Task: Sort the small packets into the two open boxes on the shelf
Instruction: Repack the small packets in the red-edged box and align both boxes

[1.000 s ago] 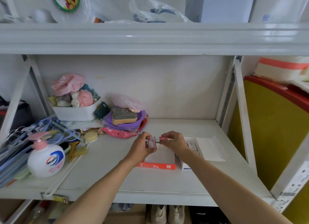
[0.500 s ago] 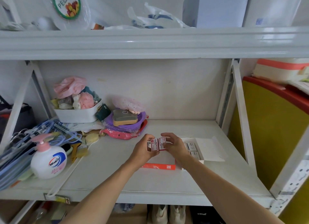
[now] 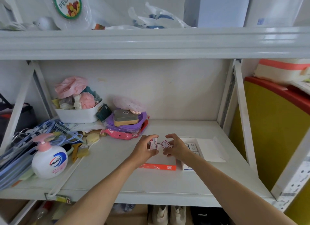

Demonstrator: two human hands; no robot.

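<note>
Two open boxes stand side by side on the white shelf: a red-fronted box on the left and a white box with blue print on the right, its lid folded open. Several small white packets lie in the white box. My left hand grips a small red-and-white packet upright over the red box. My right hand pinches a second red-and-white packet, tilted, just beside the first.
A soap pump bottle, hangers and brushes crowd the shelf's left. A white bin of sponges and a purple pile sit behind the boxes. A shelf post stands at the right; the upper shelf hangs overhead.
The two packets, held together between both hands before, are now apart, one in each hand. Both hands have dropped lower over the red box.
</note>
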